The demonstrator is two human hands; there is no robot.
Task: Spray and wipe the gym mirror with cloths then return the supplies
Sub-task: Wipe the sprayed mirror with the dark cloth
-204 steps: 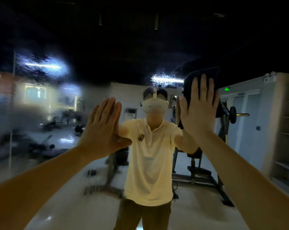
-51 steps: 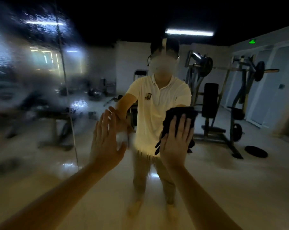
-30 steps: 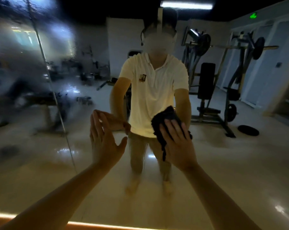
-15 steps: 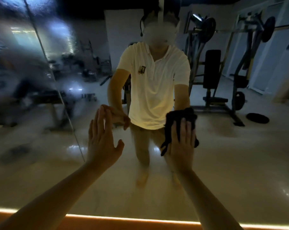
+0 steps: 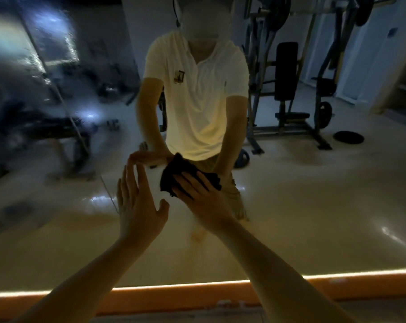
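Mirror wiping in hand, from head view. Presses dark cloth flat to glass at centre under right hand, fingers spread; left hand at 9 o'clock, open, empty. Likely next: sweep toward hazy patch at 10 o'clock.

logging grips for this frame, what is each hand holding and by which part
The right hand presses the dark cloth against the mirror, straight fingers spread over its lower right part, not curled round it. The left hand holds nothing.
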